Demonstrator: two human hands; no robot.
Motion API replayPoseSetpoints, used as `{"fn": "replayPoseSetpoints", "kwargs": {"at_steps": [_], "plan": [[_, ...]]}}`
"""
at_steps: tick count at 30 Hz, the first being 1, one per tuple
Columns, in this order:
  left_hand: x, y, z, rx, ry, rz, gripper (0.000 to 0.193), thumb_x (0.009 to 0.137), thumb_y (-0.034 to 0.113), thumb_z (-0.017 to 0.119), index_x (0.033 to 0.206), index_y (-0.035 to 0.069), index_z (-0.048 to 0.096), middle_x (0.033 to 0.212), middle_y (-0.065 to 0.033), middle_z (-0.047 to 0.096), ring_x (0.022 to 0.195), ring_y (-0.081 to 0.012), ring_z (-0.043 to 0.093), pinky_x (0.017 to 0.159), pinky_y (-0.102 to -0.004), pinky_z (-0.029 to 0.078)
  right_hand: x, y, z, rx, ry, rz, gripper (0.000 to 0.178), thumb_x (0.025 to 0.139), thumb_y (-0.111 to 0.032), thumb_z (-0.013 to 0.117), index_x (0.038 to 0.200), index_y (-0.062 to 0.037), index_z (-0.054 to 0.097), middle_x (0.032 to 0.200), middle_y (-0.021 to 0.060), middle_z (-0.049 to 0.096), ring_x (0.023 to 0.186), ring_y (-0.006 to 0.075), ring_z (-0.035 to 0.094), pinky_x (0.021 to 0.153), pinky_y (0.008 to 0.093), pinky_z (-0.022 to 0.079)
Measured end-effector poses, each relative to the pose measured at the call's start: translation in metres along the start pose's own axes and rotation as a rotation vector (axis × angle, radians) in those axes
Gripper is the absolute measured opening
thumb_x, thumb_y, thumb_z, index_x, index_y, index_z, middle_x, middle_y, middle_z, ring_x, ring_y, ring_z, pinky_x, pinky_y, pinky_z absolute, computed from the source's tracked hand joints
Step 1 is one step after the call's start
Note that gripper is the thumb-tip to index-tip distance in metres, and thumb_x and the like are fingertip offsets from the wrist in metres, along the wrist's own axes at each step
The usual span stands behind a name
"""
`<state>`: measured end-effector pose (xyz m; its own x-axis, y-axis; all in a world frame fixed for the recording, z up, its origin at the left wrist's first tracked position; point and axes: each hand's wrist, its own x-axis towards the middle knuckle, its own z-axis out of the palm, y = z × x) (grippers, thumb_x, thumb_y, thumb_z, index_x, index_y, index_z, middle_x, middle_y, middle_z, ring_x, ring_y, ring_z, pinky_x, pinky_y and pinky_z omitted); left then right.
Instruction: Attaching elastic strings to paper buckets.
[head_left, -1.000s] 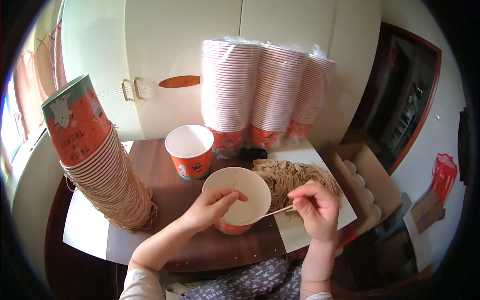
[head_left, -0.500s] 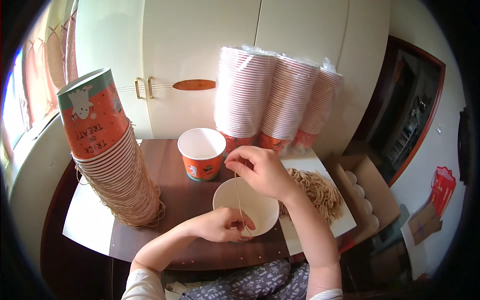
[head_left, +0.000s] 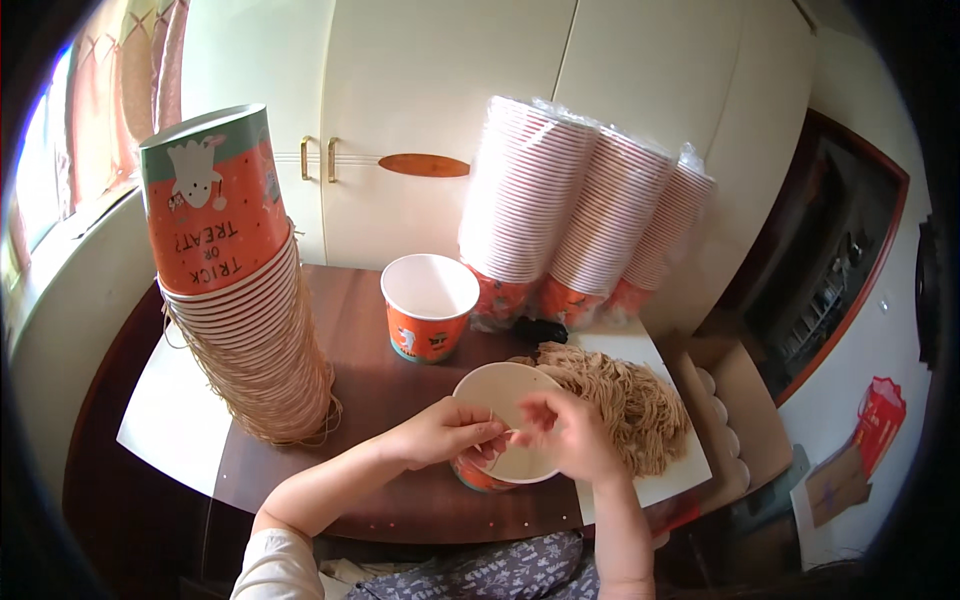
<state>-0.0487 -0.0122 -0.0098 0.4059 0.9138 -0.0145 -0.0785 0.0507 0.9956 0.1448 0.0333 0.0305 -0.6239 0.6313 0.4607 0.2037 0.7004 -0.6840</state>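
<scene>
An orange paper bucket [head_left: 484, 477] with a cream inside stands upright close to me at the table's front edge. Above its mouth, my left hand [head_left: 450, 432] is closed, thumb and finger pinching a thin tan string [head_left: 511, 433]. Just to the right, my right hand [head_left: 575, 435] hovers over the bucket with bent fingers near the string; motion smears them, so their grip is unclear. Behind stands a second orange bucket [head_left: 432, 338], upright with a white inside. A heap of tan strings [head_left: 630, 405] lies right of the near bucket.
A tall stack of upside-down buckets [head_left: 225, 250], wrapped with strings lower down, rises at the left. Plastic-wrapped bucket stacks [head_left: 530, 190] stand at the back right, beside a small black object [head_left: 538, 331]. A cardboard box [head_left: 755, 400] holding white round things is beyond the table's right edge.
My right hand has come down from above the bucket to beside my left hand. The string no longer stretches upward between them. The view has shifted slightly.
</scene>
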Motion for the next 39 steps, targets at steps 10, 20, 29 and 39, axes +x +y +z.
{"fn": "replayPoseSetpoints", "kwargs": {"at_steps": [10, 20, 29, 39], "plan": [[-0.001, 0.007, -0.004, 0.166, -0.020, 0.169, 0.025, 0.094, 0.021, 0.045, 0.097, -0.001, 0.058, 0.080, -0.0033, 0.062, 0.075, -0.0054, 0.057, 0.063, -0.0218, 0.048, -0.017, -0.002, 0.016, -0.078, 0.177, -0.061, 0.009, 0.075, -0.004, 0.067, 0.080, -0.0033, 0.060, 0.072, 0.0059, 0.060, 0.063, 0.0162, 0.060, 0.055, 0.0256, 0.047], [-0.007, 0.015, -0.012, 0.083, -0.154, -0.013, 0.023, 0.098, 0.021, 0.033, 0.095, 0.003, 0.047, 0.082, -0.0067, 0.063, 0.067, -0.0090, 0.059, 0.052, -0.0214, 0.045, -0.022, -0.004, 0.015, -0.115, 0.280, -0.086, 0.010, 0.072, -0.001, 0.067, 0.076, -0.0035, 0.058, 0.073, 0.0053, 0.057, 0.062, 0.0152, 0.058, 0.053, 0.0256, 0.046], [-0.004, 0.010, -0.013, -0.089, -0.088, -0.216, 0.024, 0.098, 0.024, 0.029, 0.095, 0.004, 0.042, 0.085, -0.0131, 0.063, 0.064, -0.0149, 0.063, 0.050, -0.0224, 0.047, -0.034, -0.016, 0.015, -0.150, 0.101, -0.243, 0.015, 0.065, 0.000, 0.068, 0.072, -0.0076, 0.057, 0.075, 0.0040, 0.057, 0.066, 0.0200, 0.059, 0.059, 0.0303, 0.049], [-0.006, 0.012, -0.010, 0.060, -0.067, -0.061, 0.016, 0.094, 0.018, 0.044, 0.089, 0.002, 0.042, 0.081, -0.0112, 0.064, 0.065, -0.0131, 0.063, 0.048, -0.0199, 0.046, -0.047, -0.009, 0.057, -0.521, -0.073, -0.410, 0.013, 0.068, -0.015, 0.071, 0.076, -0.0134, 0.061, 0.078, -0.0035, 0.057, 0.076, 0.0143, 0.056, 0.068, 0.0286, 0.040]]}}
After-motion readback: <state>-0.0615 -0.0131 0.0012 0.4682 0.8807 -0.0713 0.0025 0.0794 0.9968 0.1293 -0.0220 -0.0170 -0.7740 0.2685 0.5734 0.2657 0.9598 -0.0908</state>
